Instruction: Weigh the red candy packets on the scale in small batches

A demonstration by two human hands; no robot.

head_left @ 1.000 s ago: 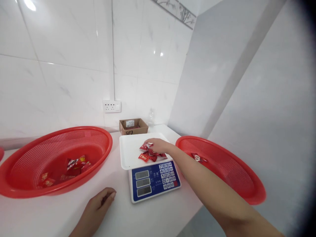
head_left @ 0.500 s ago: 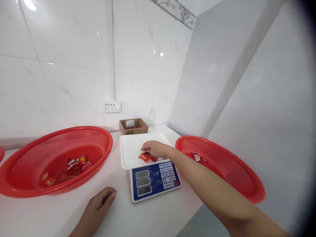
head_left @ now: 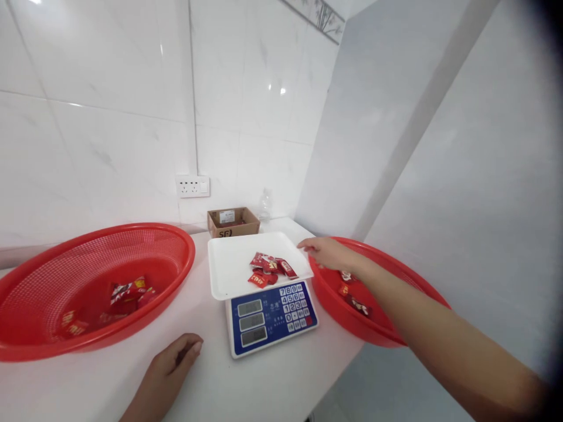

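Note:
Several red candy packets [head_left: 269, 265] lie in a small pile on the white pan [head_left: 233, 269] of a digital scale [head_left: 275, 319]. My right hand [head_left: 329, 252] is just right of the pan, over the near-left rim of the right red basket [head_left: 382, 334]. Its fingers are stretched out and hold nothing that I can see. A few wrapped packets [head_left: 358, 305] lie in that basket, partly hidden behind my forearm. My left hand [head_left: 171, 363] rests on the table left of the scale, fingers loosely curled closed, with nothing visible in them.
To the left stands a larger red basket [head_left: 176, 275] with several packets [head_left: 127, 293] in it. Behind the scale are a cardboard box [head_left: 240, 228] and a clear plastic bottle [head_left: 265, 205]. A tiled wall with a socket [head_left: 192, 186] bounds the table [head_left: 211, 387].
My right hand has let go of the packets on the pan and moved right to the right basket. The packet pile now shows in full. My left hand stays put.

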